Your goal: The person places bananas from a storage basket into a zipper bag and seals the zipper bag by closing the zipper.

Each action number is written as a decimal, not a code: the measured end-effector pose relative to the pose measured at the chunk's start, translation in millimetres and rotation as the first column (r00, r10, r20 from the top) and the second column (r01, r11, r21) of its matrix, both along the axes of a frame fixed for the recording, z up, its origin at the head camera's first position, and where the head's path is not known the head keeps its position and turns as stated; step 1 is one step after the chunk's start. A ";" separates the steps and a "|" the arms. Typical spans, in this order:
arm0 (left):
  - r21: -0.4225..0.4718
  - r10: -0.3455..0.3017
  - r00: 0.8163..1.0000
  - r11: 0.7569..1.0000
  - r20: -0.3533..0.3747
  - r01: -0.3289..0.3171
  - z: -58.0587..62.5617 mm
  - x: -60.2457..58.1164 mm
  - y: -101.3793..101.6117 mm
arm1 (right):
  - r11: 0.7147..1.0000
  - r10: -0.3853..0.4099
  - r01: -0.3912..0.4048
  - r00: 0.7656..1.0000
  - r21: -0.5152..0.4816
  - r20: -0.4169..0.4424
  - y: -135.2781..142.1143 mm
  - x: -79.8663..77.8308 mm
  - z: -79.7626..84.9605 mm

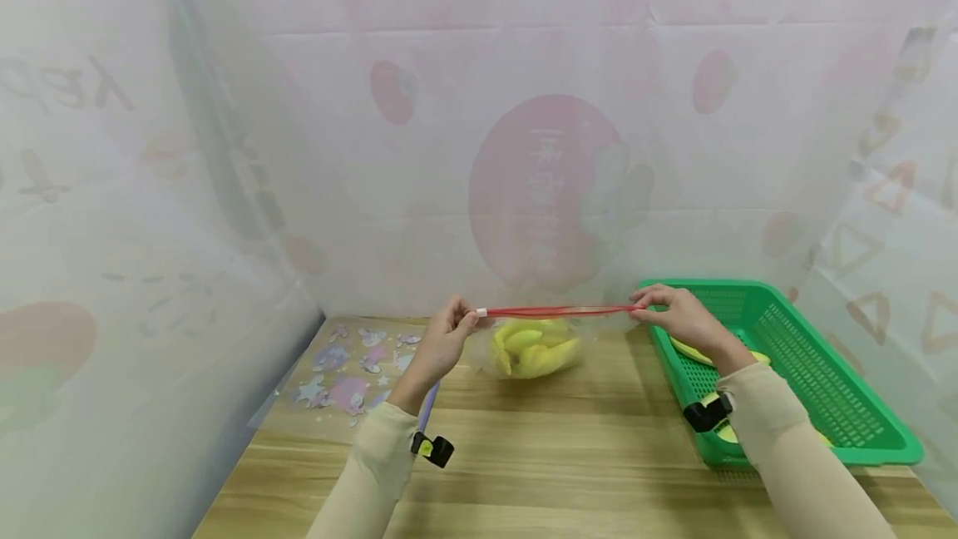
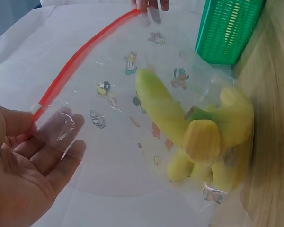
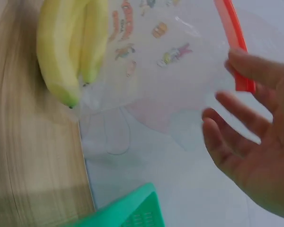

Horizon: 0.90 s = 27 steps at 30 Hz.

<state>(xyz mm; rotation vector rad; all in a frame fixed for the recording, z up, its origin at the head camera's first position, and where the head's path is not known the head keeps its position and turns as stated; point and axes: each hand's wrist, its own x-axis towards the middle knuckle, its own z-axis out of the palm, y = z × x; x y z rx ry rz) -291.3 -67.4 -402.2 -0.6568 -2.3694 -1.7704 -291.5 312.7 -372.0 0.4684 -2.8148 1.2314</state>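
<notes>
A clear zip bag [image 2: 118, 161] with small cartoon prints hangs upright by its red zip strip [image 1: 557, 312], holding several yellow bananas [image 1: 539, 352]. My left hand [image 1: 437, 343] pinches the strip's left end, at the white slider [image 1: 481, 313]. At the opposite end, my right hand [image 1: 687, 324] pinches the red strip between thumb and forefinger, its other fingers loosely bent. The strip is stretched nearly straight between both hands. In the left wrist view, the bananas sit low in the bag, close to the wooden table [image 2: 270, 142].
A green basket [image 1: 886, 418] stands at the right with a banana [image 1: 692, 351] and other yellow pieces inside, partly hidden by my right arm. On the left lies a clear bag with pastel prints [image 1: 348, 393] and a purple strip [image 1: 429, 407]. Printed white sheeting [image 1: 359, 190] surrounds the table.
</notes>
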 end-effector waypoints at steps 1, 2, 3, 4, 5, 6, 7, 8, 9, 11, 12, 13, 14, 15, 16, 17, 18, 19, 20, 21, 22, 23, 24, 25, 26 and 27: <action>0.010 0.004 1.000 1.000 0.014 -0.004 -1.2 -0.8 0.2 | 0.999 0.043 -0.042 0.999 -0.011 0.014 1.6 0.6 0.6; 0.017 0.012 1.000 1.000 0.024 -0.013 -1.7 -1.3 0.4 | 0.996 0.086 -0.085 0.996 -0.027 0.037 3.2 1.0 0.7; 0.032 0.009 0.999 0.999 0.041 -0.010 -2.5 -1.9 0.5 | 0.990 0.131 -0.128 0.989 -0.053 0.066 4.2 1.5 0.6; 0.050 0.008 0.998 0.999 0.058 -0.011 -3.4 -2.3 0.5 | 0.983 0.172 -0.165 0.980 -0.081 0.096 5.2 1.9 0.3; 0.069 0.004 0.997 0.998 0.077 -0.009 -5.2 -3.5 0.9 | 0.975 0.210 -0.199 0.970 -0.101 0.120 6.4 2.1 -0.4; 0.095 0.000 0.995 0.995 0.100 -0.009 -7.3 -4.3 1.2 | 0.967 0.240 -0.221 0.959 -0.128 0.153 6.9 2.3 -1.2; 0.113 0.002 0.993 0.993 0.117 -0.015 -10.3 -5.7 1.5 | 0.961 0.261 -0.238 0.949 -0.142 0.178 7.2 2.4 -2.0; 0.131 0.003 0.992 0.991 0.130 -0.020 -12.5 -6.2 2.2 | 0.956 0.278 -0.251 0.939 -0.152 0.201 7.4 2.2 -3.2; 0.159 -0.001 0.988 0.987 0.152 -0.023 -15.7 -6.9 3.1 | 0.953 0.289 -0.259 0.932 -0.155 0.218 7.4 1.9 -4.5; 0.199 0.017 0.984 0.979 0.177 -0.053 -22.7 -7.7 6.3 | 0.960 0.271 -0.244 0.933 -0.138 0.238 7.2 1.0 -7.8; 0.206 0.029 0.983 0.976 0.183 -0.067 -25.8 -6.9 8.3 | 0.968 0.245 -0.223 0.940 -0.117 0.239 6.4 0.8 -9.6; 0.221 0.032 0.981 0.973 0.190 -0.074 -29.0 -6.0 10.8 | 0.976 0.216 -0.203 0.950 -0.079 0.225 5.7 0.9 -11.2; 0.240 0.025 0.980 0.968 0.196 -0.073 -31.9 -4.7 13.7 | 0.984 0.175 -0.171 0.963 -0.037 0.206 4.7 0.8 -13.3; 0.256 0.021 0.978 0.964 0.206 -0.075 -34.8 -3.3 16.7 | 0.990 0.133 -0.137 0.974 0.013 0.182 3.2 1.0 -14.7; 0.264 0.020 0.978 0.961 0.208 -0.076 -37.3 -1.7 19.6 | 0.992 0.087 -0.099 0.985 0.075 0.148 0.8 1.6 -16.1; 0.270 0.015 0.978 0.960 0.210 -0.072 -39.4 0.2 22.3 | 0.988 0.051 -0.066 0.993 0.140 0.108 -2.2 2.0 -17.7; 0.273 0.009 0.977 0.960 0.212 -0.068 -41.3 1.9 24.8 | 0.980 0.020 -0.034 0.997 0.198 0.071 -6.4 2.8 -18.9; 0.281 0.001 0.977 0.958 0.212 -0.062 -42.6 3.4 27.3 | 0.968 0.003 -0.010 1.000 0.251 0.031 -11.6 3.8 -19.7; 0.286 -0.006 0.978 0.957 0.206 -0.055 -44.0 4.6 29.6 | 0.955 -0.013 0.014 1.000 0.297 -0.007 -18.0 5.0 -20.6; 0.288 -0.008 0.978 0.956 0.208 -0.053 -44.8 5.8 31.6 | 0.939 -0.021 0.036 0.999 0.343 -0.048 -25.7 7.0 -20.9; 0.295 -0.016 0.979 0.954 0.203 -0.045 -45.5 6.7 33.5 | 0.919 -0.038 0.073 0.995 0.387 -0.097 -34.2 9.3 -21.7; 0.298 -0.024 0.979 0.954 0.202 -0.038 -46.2 7.4 35.2 | 0.899 -0.049 0.107 0.988 0.424 -0.146 -43.0 11.9 -22.7; 0.299 -0.033 0.980 0.954 0.199 -0.029 -46.3 8.1 36.8 | 0.876 -0.058 0.144 0.979 0.460 -0.197 -52.4 14.6 -23.8; 0.304 -0.044 0.980 0.953 0.194 -0.018 -46.0 9.1 38.3 | 0.856 -0.069 0.182 0.968 0.483 -0.241 -62.2 17.5 -24.8; 0.308 -0.052 0.980 0.951 0.192 -0.010 -46.1 9.5 40.0 | 0.843 -0.079 0.210 0.959 0.495 -0.272 -72.1 20.3 -26.0; 0.309 -0.058 0.980 0.951 0.192 -0.004 -45.9 10.1 41.5 | 0.833 -0.086 0.233 0.950 0.502 -0.299 -81.5 22.7 -27.5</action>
